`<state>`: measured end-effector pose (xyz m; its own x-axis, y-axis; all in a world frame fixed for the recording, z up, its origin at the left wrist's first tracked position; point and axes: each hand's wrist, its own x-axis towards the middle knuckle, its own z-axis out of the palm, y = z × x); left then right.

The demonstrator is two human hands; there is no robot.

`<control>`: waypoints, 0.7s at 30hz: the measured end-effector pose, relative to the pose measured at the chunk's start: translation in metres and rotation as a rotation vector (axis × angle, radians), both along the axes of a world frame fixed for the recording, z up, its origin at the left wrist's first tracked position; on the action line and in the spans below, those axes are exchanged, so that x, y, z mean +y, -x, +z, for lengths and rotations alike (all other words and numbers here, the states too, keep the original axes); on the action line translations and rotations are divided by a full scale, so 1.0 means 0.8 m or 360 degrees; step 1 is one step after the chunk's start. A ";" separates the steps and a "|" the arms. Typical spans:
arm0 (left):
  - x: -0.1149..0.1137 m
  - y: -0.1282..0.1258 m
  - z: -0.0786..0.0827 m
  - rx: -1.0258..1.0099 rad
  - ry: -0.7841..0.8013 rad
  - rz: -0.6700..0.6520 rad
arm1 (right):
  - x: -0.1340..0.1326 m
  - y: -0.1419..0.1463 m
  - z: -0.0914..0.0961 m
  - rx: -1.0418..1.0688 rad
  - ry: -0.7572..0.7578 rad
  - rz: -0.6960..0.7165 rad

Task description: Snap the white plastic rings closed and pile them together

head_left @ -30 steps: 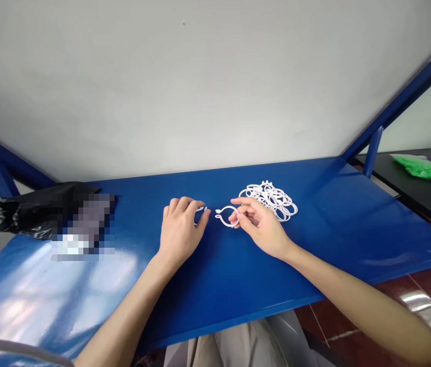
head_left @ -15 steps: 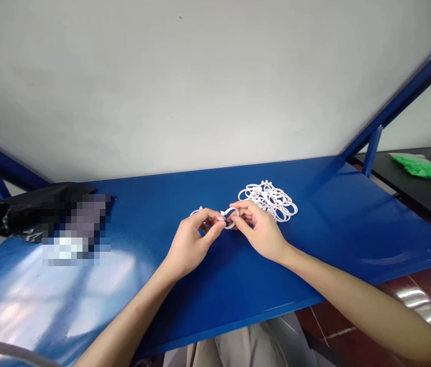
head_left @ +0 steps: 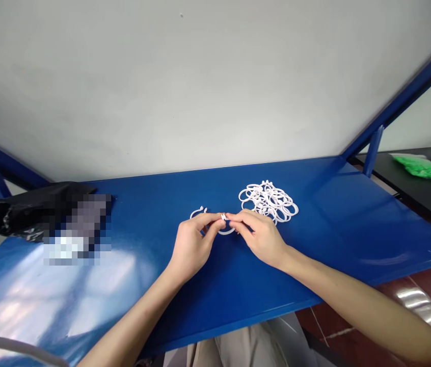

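Observation:
Between my two hands is a white plastic ring with small knobs at its joint, perhaps a shower curtain ring. My left hand pinches it at the knobbed part with thumb and forefinger. From the other side, my right hand pinches the same ring, its fingertips close to the left ones. Another white ring, with its ends apart, lies on the blue table just beyond my left hand and is partly hidden by it. Past my right hand sits a pile of white rings, tangled together.
The blue table meets a pale wall at the back. At the left lie a black plastic bag and a pixelated object. Blue frame bars rise at both sides. A green bag rests on a dark table at the right.
The ring between my hands has turned, so its knobbed joint is now uppermost between my fingertips and its loop hangs below. My right fingers have moved down slightly and closer to the joint.

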<state>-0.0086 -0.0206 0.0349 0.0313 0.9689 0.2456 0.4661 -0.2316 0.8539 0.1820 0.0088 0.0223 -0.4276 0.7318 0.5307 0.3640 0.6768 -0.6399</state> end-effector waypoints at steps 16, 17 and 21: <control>0.011 0.014 -0.001 0.0627 -0.0368 -0.0073 | 0.029 -0.023 0.014 -0.0314 -0.0473 -0.0291; 0.013 0.018 -0.002 0.0724 -0.0357 -0.0009 | 0.035 -0.031 0.017 -0.0355 -0.0474 -0.0412; 0.020 0.033 -0.009 0.1159 -0.0145 0.0228 | 0.058 -0.063 0.025 -0.0591 -0.0298 -0.0856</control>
<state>-0.0353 -0.0050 0.0277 0.0916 0.9525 0.2905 0.9372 -0.1811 0.2982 0.2323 0.0554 0.0421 -0.2083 0.8037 0.5574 0.8538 0.4274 -0.2973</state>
